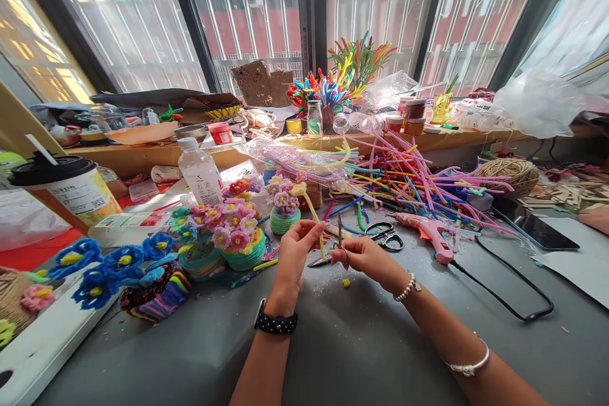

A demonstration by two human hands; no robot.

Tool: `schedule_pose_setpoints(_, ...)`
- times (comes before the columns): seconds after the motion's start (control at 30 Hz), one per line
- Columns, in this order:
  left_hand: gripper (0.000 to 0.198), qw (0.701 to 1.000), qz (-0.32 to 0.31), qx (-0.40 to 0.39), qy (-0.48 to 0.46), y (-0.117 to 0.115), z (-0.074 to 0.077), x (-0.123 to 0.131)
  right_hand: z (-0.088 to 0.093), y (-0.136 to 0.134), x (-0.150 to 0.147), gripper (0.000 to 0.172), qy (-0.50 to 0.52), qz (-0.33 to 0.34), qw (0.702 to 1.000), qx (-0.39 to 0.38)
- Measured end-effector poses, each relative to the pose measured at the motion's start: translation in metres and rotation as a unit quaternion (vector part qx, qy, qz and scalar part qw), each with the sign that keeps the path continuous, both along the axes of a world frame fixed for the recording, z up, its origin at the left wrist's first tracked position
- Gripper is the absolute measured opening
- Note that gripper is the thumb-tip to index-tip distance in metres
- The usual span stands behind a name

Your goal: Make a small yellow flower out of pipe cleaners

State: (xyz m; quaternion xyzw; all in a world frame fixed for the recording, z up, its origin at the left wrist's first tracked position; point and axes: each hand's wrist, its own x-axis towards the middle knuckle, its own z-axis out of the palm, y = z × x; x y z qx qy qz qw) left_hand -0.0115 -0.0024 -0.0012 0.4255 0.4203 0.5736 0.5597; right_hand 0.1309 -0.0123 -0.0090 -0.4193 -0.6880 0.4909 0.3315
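From afar, I watch the left hand (292,250) pinch a yellow, fuzzy pipe-cleaner flower (299,189) by its long stem (311,206) above the grey, smooth-topped table (337,346), seemingly to steady it close to the slim metal scissors (339,231) that the right hand (365,260) grips tip-upward.

Fuzzy stem (313,206): pale yellow
Small scissors (339,236): dull grey
Big scissors (384,234): black handles
Watch strap (276,323): black, dotted white
Glue gun (435,238): pink
Cord (535,316): black
Table (361,355): dark grey
Front flowers (95,288): deep blue, yellow centres
Front pot (164,297): many-coloured stripes, including red, yellow, purple and blue
Middle flowers (233,212): pink, yellow centres
Middle pot (247,254): turquoise, yellow rim
Heap of stems (428,177): mostly pink, some red and blue
Twine ball (509,176): tan
Phone (535,225): black
Cup (73,193): white and yellow-orange, black lid, white straw
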Motion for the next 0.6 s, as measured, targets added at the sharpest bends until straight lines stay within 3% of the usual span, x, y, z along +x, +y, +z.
schedule_pose_setpoints(0.13,0.022,0.999,0.018,0.029,0.008,0.0005,-0.0015,-0.0009,-0.0005,-0.0010,-0.0030,0.045,-0.002,0.013,0.999,0.038)
schedule_pose_setpoints(0.3,0.025,0.999,0.022,0.030,0.014,-0.0005,-0.0004,-0.0004,-0.0041,-0.0025,-0.0057,0.053,-0.005,0.038,0.999,0.024)
schedule_pose_setpoints(0.6,0.045,0.995,0.037,0.092,0.015,-0.0014,0.0030,0.0011,-0.0041,-0.0061,-0.0041,0.060,-0.021,0.094,0.995,0.027)
